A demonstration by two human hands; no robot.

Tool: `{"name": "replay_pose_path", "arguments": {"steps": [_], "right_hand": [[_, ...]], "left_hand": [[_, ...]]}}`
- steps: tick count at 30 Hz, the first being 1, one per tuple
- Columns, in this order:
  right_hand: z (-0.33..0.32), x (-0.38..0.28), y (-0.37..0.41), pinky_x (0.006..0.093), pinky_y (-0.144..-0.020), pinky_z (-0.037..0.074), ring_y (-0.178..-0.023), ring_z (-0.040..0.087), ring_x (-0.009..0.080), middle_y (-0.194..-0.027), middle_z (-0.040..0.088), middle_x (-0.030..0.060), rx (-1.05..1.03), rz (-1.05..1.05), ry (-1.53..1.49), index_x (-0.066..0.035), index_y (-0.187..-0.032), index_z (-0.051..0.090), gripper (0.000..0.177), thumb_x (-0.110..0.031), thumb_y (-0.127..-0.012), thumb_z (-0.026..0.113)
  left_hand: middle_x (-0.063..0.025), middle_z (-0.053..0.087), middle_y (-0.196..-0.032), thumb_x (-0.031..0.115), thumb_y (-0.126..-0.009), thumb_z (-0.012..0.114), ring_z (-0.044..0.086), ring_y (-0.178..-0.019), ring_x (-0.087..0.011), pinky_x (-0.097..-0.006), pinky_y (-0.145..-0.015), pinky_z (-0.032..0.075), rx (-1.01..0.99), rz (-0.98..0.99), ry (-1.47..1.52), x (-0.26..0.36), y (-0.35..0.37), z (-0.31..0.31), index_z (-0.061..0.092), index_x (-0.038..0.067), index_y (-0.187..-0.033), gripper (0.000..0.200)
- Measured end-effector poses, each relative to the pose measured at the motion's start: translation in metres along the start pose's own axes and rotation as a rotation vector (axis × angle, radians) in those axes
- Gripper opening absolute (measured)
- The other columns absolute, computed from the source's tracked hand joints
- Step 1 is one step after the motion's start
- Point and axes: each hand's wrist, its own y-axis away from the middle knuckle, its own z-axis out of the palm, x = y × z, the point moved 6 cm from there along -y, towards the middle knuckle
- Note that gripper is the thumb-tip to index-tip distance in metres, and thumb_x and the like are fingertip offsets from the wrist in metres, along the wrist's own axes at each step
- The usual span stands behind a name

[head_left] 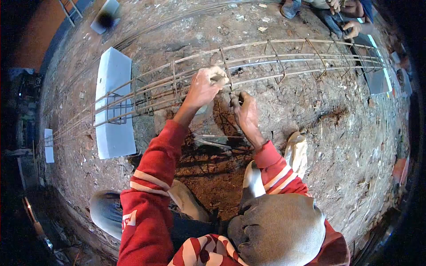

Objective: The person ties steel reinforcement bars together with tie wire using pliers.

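Observation:
A long rebar cage (262,60), made of thin steel bars with square stirrups along it, stretches across the view above the ground. My left hand (208,83) is closed at the cage's near bars, its fingertips curled against a stirrup (226,66). Just below and to the right, my right hand (245,113) is pinched near the lower end of that same stirrup. Whatever lies between its fingertips is too small and dark to name. Both hands are close together but apart.
White blocks (115,137) stand under the cage at left, and a grey-and-white block (377,82) at right. Another person's hands (352,30) work at top right. Short bars (217,142) lie on the dirt between my feet. A pale block (105,17) is at upper left.

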Motion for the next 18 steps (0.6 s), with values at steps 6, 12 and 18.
{"name": "replay_pose_path", "arguments": {"steps": [6, 12, 18], "right_hand": [[0.015, 0.007, 0.011, 0.0324, -0.047, 0.04, -0.053, 0.049, 0.0149, -0.068, 0.058, 0.0051, 0.115, 0.177, -0.394, 0.0, -0.097, 0.063, 0.019, -0.017, -0.098, 0.055], [0.011, -0.011, 0.015, 0.0414, -0.064, 0.05, -0.069, 0.065, 0.0316, -0.076, 0.066, 0.0226, 0.21, -0.071, 0.09, 0.002, -0.094, 0.066, 0.021, -0.018, -0.089, 0.066], [-0.001, -0.015, 0.016, 0.0442, -0.06, 0.049, -0.066, 0.065, 0.036, -0.072, 0.065, 0.0212, 0.14, -0.005, 0.075, 0.002, -0.09, 0.064, 0.017, -0.014, -0.086, 0.067]], "left_hand": [[-0.0175, 0.072, -0.089, 0.014, -0.082, 0.07, 0.071, -0.082, -0.0312, -0.0382, -0.077, 0.054, 0.282, 0.011, -0.009, 0.004, 0.015, 0.005, 0.071, 0.004, -0.092, 0.014], [-0.0134, 0.074, -0.086, 0.015, -0.075, 0.083, 0.071, -0.073, -0.019, -0.031, -0.066, 0.055, 0.312, -0.076, -0.1, 0.024, 0.024, 0.014, 0.072, 0.0, -0.093, 0.026], [-0.0139, 0.075, -0.086, 0.012, -0.073, 0.083, 0.071, -0.075, -0.0195, -0.0315, -0.068, 0.055, 0.27, -0.274, 0.059, 0.015, 0.019, 0.014, 0.073, 0.0, -0.093, 0.025]]}}
